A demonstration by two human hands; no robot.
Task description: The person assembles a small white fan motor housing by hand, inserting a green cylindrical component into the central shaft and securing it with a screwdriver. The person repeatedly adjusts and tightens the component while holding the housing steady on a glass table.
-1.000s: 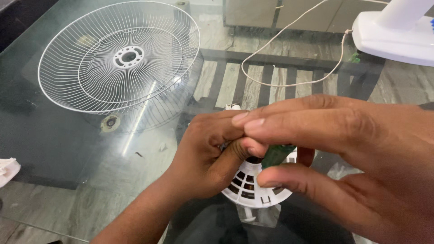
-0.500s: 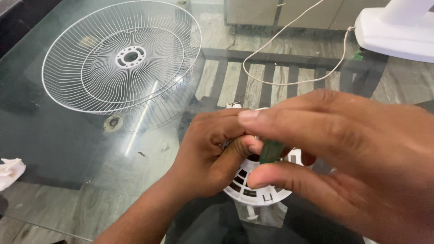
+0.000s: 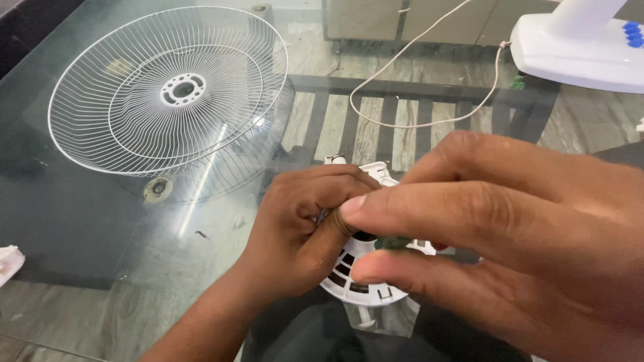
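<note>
My left hand (image 3: 302, 221) grips a round white slotted plastic fan housing (image 3: 359, 278) at the near edge of the glass table (image 3: 87, 221). My right hand (image 3: 510, 234) is close to the camera and pinches a small dark green tool (image 3: 392, 242) between thumb and fingers, right over the housing's centre. Most of the green tool is hidden by my fingers. The housing's upper edge (image 3: 376, 171) shows behind my left knuckles.
A white wire fan grille (image 3: 168, 90) lies on the glass at the far left. A white fan base (image 3: 580, 47) with blue buttons stands at the far right, its pale cord (image 3: 429, 67) looping across the table. A white scrap (image 3: 8, 261) lies at the left edge.
My right hand has lowered and closed in over the green tool, hiding more of it. The view has shifted slightly; my left hand keeps its grip.
</note>
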